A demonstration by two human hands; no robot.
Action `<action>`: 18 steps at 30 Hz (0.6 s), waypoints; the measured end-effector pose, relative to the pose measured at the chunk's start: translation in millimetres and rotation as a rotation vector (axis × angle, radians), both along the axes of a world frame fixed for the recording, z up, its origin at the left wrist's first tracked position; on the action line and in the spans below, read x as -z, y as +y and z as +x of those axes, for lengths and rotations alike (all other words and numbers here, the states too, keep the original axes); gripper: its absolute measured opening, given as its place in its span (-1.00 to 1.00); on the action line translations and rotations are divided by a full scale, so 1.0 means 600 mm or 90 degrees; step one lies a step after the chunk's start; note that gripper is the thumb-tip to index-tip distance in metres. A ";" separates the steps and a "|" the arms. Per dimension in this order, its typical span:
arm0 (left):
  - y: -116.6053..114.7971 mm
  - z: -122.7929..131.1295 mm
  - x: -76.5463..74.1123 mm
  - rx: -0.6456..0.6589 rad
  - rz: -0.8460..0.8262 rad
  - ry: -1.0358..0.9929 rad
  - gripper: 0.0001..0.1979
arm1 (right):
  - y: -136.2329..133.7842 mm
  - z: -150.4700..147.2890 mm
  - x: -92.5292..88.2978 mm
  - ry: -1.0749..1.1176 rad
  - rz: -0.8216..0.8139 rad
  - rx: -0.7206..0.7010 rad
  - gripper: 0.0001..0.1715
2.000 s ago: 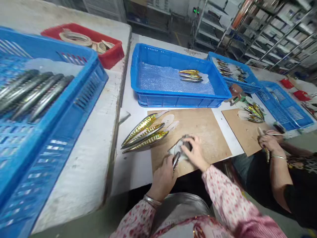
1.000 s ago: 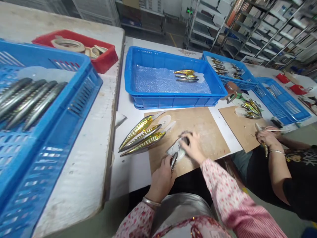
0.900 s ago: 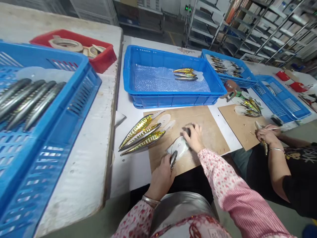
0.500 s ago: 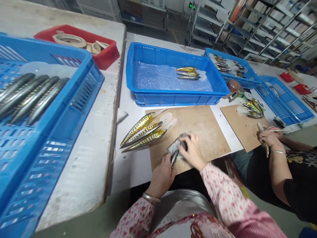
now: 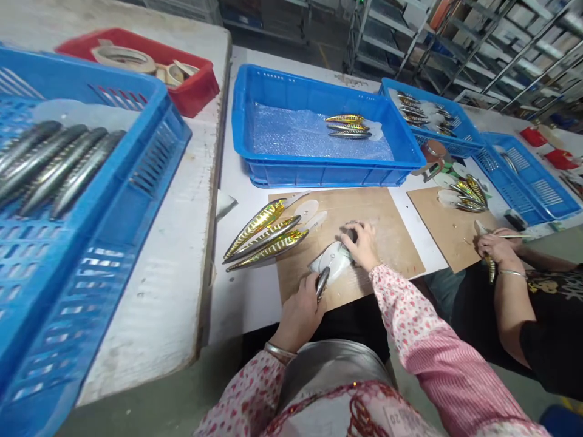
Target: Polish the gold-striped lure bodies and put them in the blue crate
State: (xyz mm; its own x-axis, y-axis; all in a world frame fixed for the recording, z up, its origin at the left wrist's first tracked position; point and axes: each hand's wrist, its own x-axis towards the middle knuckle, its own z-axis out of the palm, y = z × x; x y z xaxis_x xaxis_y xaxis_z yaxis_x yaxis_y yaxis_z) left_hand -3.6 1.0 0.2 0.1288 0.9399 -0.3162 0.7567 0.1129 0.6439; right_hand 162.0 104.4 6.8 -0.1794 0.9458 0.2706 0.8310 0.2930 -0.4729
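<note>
Fishing lures [image 5: 263, 238], three of them, lie side by side at the left, with their pointed ends on the white desk [image 5: 246, 309] and their pale flat bills over the brown board [image 5: 378, 212]. They are slim and shiny, gold and silver on the sides with dark stripes, and the backs are dark.

More to the right, near the front edge of the board, is one more lure, the held lure [image 5: 322, 283]. Only a dark, silvery part of its body can be seen, slanting up to the right; the rest is hidden by the left hand [image 5: 301, 308]. This hand is closed around it, the knuckles bent, the wrist with its metal bracelet [image 5: 279, 352] coming from the lower left. Beside the lure a rounded whitish bill [image 5: 334, 261] is over the board.

Next comes the right hand [image 5: 363, 244], at the upper right side of this bill. It is palm down, the fingers curved, the thumb reaching left. Something dark shows between thumb and fingers, but I cannot tell if they are clamped on it. Its flowered sleeve [image 5: 401, 303] stretches to the lower right.
</note>
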 end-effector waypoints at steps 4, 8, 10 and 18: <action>-0.001 0.000 0.001 0.006 0.010 -0.003 -0.57 | -0.014 -0.002 0.003 0.026 -0.004 -0.088 -0.75; 0.000 -0.001 0.000 0.007 0.006 -0.006 -0.57 | -0.013 0.001 0.005 0.025 0.003 -0.033 -0.78; 0.000 -0.001 -0.001 0.004 0.003 -0.014 -0.56 | -0.013 0.003 0.004 0.013 0.023 -0.015 -0.77; 0.001 -0.001 0.002 -0.001 0.003 -0.014 -0.56 | -0.017 0.005 -0.002 -0.005 0.037 -0.021 -0.78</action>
State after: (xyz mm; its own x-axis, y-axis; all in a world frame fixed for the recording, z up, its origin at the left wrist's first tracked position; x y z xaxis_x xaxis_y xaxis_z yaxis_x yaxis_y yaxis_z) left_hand -4.2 1.3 -0.7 0.1335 0.9418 -0.3085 0.7420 0.1113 0.6610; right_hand 164.7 94.5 7.8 -0.2133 0.9220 0.3233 0.8242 0.3475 -0.4472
